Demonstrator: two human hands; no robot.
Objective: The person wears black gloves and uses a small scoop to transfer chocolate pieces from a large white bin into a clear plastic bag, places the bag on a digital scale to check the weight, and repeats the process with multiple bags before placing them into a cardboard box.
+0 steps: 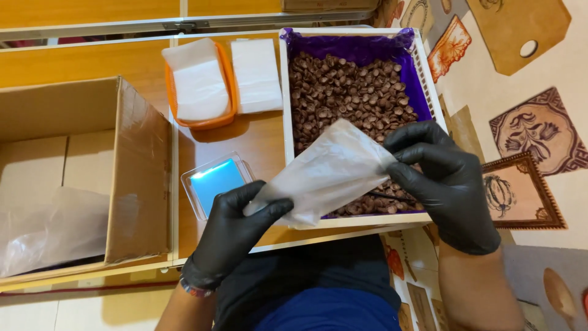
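While an open brown cardboard box [79, 178] is sitting far left of the grip, a white purple-lined crate of small brown round pieces [358, 92] is lying just behind it; the left hand [236, 236] and right hand [444, 181], black-gloved, are each pinching shut on a translucent white plastic bag [327, 171].

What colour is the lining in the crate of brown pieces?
Purple lining, clearest in the head view.

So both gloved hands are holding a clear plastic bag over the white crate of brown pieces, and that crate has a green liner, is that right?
Not quite: the liner is purple, not green, as the head view shows. The rest stands: the left hand and right hand, both in black gloves, hold the clear plastic bag over the white crate of brown pieces.
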